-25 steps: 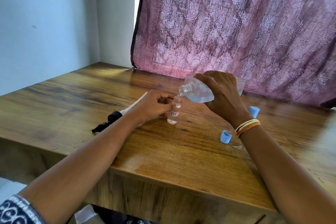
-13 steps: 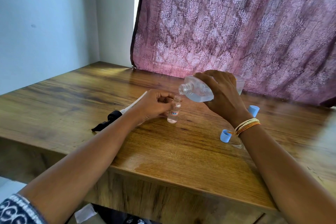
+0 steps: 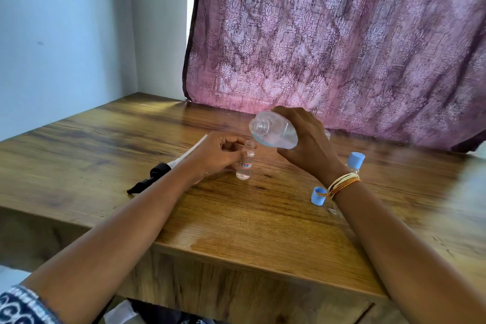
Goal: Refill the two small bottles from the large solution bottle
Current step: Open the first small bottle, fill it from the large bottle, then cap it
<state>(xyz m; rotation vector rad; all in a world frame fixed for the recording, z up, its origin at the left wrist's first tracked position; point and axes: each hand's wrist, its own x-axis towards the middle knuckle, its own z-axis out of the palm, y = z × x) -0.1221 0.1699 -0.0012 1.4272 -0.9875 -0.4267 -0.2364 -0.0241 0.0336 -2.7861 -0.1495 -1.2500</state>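
Clear large bottle (image 3: 276, 131) hangs tilted above small bottle (image 3: 246, 163).

A home room: a patterned pink curtain (image 3: 342, 42) hangs behind a wooden surface (image 3: 236, 223) set against plain pale-blue walls (image 3: 60, 34).

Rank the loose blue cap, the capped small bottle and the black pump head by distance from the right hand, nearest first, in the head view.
From the right hand:
1. Capped small bottle, just to its right, behind the wrist.
2. Loose blue cap, lying nearer the table's front edge, beside the wrist.
3. Black pump head, far to the left, past the left arm.
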